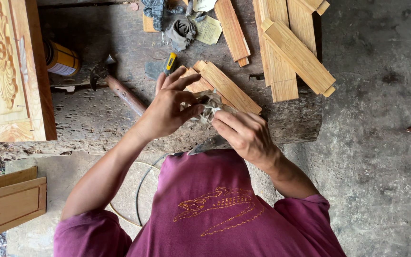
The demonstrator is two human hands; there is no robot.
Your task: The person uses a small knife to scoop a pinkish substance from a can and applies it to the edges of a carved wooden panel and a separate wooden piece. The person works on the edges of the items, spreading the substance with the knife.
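Both hands meet over a rough, worn workbench [96, 119]. My left hand [167, 107] pinches one side of a crumpled, greyish piece of paper or sandpaper [211, 103]. My right hand [243, 133] holds its other side from below. Just beyond the hands lie a few short wooden slats [227, 88]. A hammer [120, 88] with a dark head and reddish handle lies on the bench to the left of my left hand.
A carved wooden panel [5, 66] stands at the left, with a yellow can [60, 59] beside it. More wooden slats [293, 52] are piled at the top right. Rags [179, 31], a yellow-handled tool [170, 63] and a small panel [10, 202] lie around. Grey concrete floor [381, 119] spreads right.
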